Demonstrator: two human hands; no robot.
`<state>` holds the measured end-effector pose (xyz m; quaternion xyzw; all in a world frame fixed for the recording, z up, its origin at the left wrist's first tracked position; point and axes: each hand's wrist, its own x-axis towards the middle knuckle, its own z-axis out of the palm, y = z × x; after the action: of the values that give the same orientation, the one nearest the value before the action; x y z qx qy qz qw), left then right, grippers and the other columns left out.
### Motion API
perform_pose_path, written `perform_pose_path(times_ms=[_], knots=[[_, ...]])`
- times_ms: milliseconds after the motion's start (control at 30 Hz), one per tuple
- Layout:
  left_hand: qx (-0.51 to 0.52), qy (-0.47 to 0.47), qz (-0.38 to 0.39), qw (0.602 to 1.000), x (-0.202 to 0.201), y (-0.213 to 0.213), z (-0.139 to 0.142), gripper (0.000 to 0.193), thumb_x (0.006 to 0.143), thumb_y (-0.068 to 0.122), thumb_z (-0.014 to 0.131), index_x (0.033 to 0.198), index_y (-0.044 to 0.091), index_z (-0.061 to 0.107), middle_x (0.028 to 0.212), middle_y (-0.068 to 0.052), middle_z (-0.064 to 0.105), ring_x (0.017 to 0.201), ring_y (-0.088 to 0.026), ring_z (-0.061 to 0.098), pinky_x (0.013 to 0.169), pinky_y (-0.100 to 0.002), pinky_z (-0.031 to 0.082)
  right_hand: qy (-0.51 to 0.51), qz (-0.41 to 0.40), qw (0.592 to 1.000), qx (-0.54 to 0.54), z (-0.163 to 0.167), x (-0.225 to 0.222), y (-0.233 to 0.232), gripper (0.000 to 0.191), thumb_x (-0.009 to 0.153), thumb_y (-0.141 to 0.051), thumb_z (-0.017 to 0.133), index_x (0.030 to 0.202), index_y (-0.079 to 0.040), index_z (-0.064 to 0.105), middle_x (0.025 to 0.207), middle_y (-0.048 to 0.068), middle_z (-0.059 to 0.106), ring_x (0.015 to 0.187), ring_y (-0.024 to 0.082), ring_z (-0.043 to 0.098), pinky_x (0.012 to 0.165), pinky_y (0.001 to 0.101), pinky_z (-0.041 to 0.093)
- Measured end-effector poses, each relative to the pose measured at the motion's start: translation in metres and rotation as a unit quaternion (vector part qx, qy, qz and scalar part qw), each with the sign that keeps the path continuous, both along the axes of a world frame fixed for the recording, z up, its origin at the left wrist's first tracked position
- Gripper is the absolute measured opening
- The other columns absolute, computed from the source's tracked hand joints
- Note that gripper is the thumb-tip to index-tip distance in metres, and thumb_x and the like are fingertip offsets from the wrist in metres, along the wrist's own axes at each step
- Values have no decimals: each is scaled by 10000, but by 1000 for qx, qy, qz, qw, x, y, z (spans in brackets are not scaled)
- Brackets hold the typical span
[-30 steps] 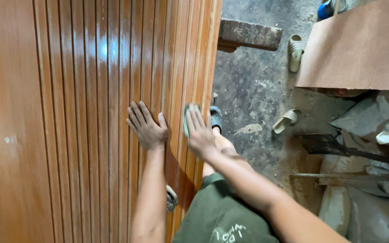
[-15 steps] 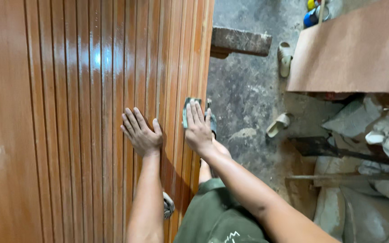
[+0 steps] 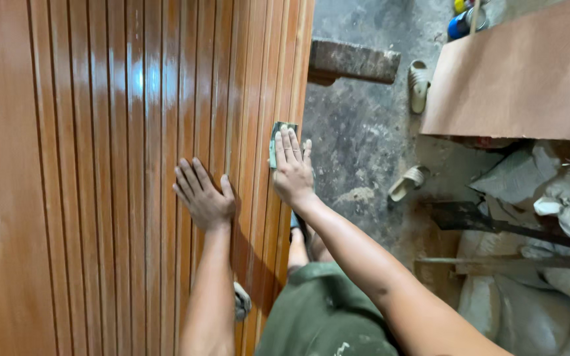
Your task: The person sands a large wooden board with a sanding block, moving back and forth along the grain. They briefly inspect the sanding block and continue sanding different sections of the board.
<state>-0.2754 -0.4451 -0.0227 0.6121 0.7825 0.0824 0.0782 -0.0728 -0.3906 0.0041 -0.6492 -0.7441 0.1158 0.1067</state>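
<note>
A large glossy brown wooden panel [image 3: 100, 132] with long raised ribs fills the left half of the head view. My left hand [image 3: 200, 196] lies flat on the ribs, fingers spread, holding nothing. My right hand [image 3: 293, 173] presses a small greenish sanding sheet [image 3: 275, 140] against the panel's right edge strip, fingers flat over it. Only the sheet's top and left edge show past my fingers.
A grey concrete floor [image 3: 357, 138] lies right of the panel, with two pale sandals [image 3: 418, 84] [image 3: 407, 183] on it. A wooden block [image 3: 354, 60] juts out near the panel's top. A flat brown board [image 3: 522, 79], sacks [image 3: 562, 204] and long bars sit at right.
My right hand has slid the sanding sheet further up along the panel's right edge. My left hand stays flat on the ribs, in about the same place.
</note>
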Motion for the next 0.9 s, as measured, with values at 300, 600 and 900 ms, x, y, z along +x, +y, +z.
perform_pose_path(times_ms=[300, 600, 900], knots=[[28, -16, -7, 999, -3, -5, -6, 736, 1034, 427, 509, 1649, 89, 286, 1723, -150, 193, 1597, -356, 185, 1299, -556, 126, -33, -102, 993, -58, -16, 26, 207, 589, 1132, -211, 347, 1639, 7, 143, 1739, 125, 117, 1632, 261, 107, 1295, 631, 8], [-4, -29, 5, 1000, -2, -4, 2, 704, 1037, 387, 445, 1648, 105, 239, 1731, -139, 180, 1608, -334, 149, 1311, -519, 66, -25, 2, 1000, -6, 4, -31, -124, 669, 978, -190, 505, 1568, 66, 321, 1672, 257, 264, 1567, 378, 226, 1214, 692, 91], [11, -16, -12, 1000, -6, -11, -21, 701, 1076, 396, 446, 1656, 76, 217, 1733, -153, 164, 1610, -340, 133, 1316, -521, 72, -1, -35, 999, 7, -39, -11, -32, 643, 1045, -159, 476, 1619, 51, 276, 1732, 201, 197, 1621, 314, 136, 1275, 657, 29]])
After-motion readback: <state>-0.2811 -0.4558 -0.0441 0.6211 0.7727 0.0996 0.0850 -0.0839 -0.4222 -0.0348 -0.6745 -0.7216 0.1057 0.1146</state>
